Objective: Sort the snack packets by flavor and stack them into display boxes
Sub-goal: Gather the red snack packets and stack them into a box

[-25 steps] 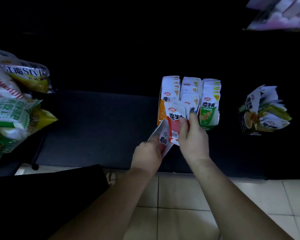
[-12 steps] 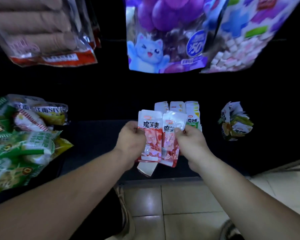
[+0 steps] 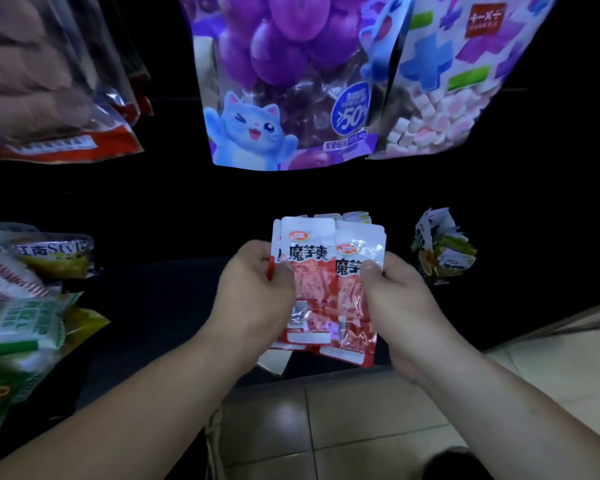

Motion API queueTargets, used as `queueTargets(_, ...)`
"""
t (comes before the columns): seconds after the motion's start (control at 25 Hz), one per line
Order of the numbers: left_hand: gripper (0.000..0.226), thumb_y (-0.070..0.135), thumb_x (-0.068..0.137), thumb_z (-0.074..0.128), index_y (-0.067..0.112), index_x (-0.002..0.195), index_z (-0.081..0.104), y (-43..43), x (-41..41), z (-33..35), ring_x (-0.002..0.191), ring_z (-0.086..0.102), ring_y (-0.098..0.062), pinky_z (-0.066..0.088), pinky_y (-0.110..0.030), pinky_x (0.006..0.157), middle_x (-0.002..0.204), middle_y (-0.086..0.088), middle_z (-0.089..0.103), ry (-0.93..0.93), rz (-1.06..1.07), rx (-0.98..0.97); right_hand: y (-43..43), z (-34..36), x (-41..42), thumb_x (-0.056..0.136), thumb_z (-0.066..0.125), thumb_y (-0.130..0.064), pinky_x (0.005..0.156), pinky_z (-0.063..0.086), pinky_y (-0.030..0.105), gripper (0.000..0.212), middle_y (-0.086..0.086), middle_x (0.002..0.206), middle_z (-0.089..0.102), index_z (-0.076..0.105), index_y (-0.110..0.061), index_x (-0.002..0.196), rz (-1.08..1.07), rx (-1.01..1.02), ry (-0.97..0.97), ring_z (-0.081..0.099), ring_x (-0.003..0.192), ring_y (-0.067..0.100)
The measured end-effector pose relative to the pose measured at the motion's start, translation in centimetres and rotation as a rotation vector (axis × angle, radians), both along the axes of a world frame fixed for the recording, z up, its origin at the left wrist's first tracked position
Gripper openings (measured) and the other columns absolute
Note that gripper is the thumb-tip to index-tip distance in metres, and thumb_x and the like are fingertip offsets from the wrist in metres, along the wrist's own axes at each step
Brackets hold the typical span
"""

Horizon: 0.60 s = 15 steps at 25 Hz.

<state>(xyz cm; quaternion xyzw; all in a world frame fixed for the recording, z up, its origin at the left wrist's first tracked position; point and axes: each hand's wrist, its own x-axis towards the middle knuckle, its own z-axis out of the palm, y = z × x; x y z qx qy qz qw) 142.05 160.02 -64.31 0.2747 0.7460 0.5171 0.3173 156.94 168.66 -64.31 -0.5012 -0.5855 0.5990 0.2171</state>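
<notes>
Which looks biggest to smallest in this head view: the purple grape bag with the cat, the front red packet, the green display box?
1. Purple grape bag.
2. Front red packet, though it's nearest the camera.
3. Green display box.

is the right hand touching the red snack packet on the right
Touching. The head view shows the right hand with its thumb pressed on the front of the right red snack packet, its other fingers hidden behind it.
</notes>
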Motion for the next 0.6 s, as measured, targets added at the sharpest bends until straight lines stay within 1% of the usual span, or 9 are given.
queueTargets(0.08,0.011,0.018,0.102,0.055,0.027,0.098,0.06,0.4,-1.1,0.0,0.073,0.071,-0.041,0.057,-0.06,0.054,0.085,-0.014,0.074,0.133,0.008,0.021,1.1,0.0,-0.1,0.111,0.038,-0.028,0.06,0.045,0.024,0.026,0.018,0.086,0.061,0.063,-0.023,0.112,-0.039,0.057,-0.004,0.053,0.068,0.016)
queueTargets(0.16,0.008,0.021,0.1,0.054,0.027,0.096,0.057,0.6,-1.5,-0.4,0.063,0.072,-0.026,0.058,-0.053,0.052,0.078,-0.001,0.073,0.279,-0.003,0.027,1.4,0.0,-0.6,0.111,0.04,-0.027,0.052,0.047,0.02,0.023,0.018,0.082,0.062,0.062,-0.019,0.108,-0.059,0.047,0.05,0.055,0.062,0.014)
queueTargets(0.2,0.006,0.024,0.099,0.054,0.028,0.096,0.056,0.8,-1.1,-0.6,0.059,0.07,-0.021,0.058,-0.05,0.051,0.074,0.002,0.071,0.337,-0.032,0.032,1.3,0.0,-1.2,0.11,0.042,-0.026,0.054,0.051,0.02,0.022,0.016,0.081,0.064,0.063,-0.019,0.105,-0.046,0.035,0.085,0.059,0.063,0.014)
queueTargets(0.28,0.005,0.026,0.1,0.055,0.03,0.101,0.059,1.0,0.4,-1.2,0.056,0.067,-0.015,0.057,-0.046,0.052,0.072,0.005,0.07,0.414,-0.151,0.052,0.7,-0.1,-2.6,0.11,0.045,-0.026,0.065,0.058,0.03,0.023,0.014,0.085,0.071,0.067,-0.023,0.103,-0.034,0.002,0.163,0.065,0.071,0.018)
queueTargets(0.32,0.01,0.027,0.101,0.057,0.031,0.108,0.061,1.1,1.2,-1.6,0.063,0.068,-0.012,0.058,-0.043,0.058,0.079,0.008,0.072,0.441,-0.194,0.075,0.5,-0.1,-3.1,0.11,0.045,-0.026,0.072,0.061,0.038,0.025,0.013,0.091,0.074,0.069,-0.025,0.104,-0.053,-0.031,0.209,0.07,0.078,0.02)
queueTargets(0.4,0.026,0.035,0.102,0.058,0.031,0.126,0.066,1.3,1.6,-2.6,0.098,0.069,-0.007,0.058,-0.037,0.084,0.109,0.014,0.07,0.446,-0.201,0.129,0.8,0.0,-3.6,0.11,0.044,-0.027,0.082,0.06,0.047,0.027,0.009,0.099,0.077,0.071,-0.027,0.108,-0.099,-0.115,0.296,0.075,0.094,0.024)
queueTargets(0.44,0.032,0.04,0.102,0.057,0.032,0.131,0.067,1.3,1.5,-2.8,0.115,0.063,-0.008,0.054,-0.036,0.096,0.122,0.016,0.063,0.407,-0.185,0.148,1.0,-0.1,-3.5,0.111,0.042,-0.028,0.086,0.059,0.047,0.029,0.008,0.103,0.078,0.071,-0.026,0.111,-0.117,-0.171,0.329,0.075,0.1,0.026)
queueTargets(0.48,0.032,0.042,0.102,0.056,0.035,0.132,0.067,1.3,1.3,-3.0,0.123,0.058,-0.011,0.051,-0.037,0.103,0.128,0.018,0.058,0.365,-0.181,0.154,1.2,0.0,-3.2,0.112,0.04,-0.029,0.089,0.059,0.046,0.031,0.007,0.107,0.078,0.071,-0.024,0.115,-0.131,-0.229,0.36,0.075,0.102,0.026)
queueTargets(0.6,0.031,0.033,0.097,0.067,0.047,0.125,0.068,1.4,1.2,-3.2,0.124,0.055,-0.014,0.051,-0.04,0.101,0.127,0.022,0.049,0.346,-0.183,0.155,1.2,0.1,-1.9,0.112,0.038,-0.032,0.092,0.057,0.045,0.034,0.008,0.114,0.077,0.069,-0.024,0.123,-0.108,-0.326,0.434,0.074,0.106,0.026)
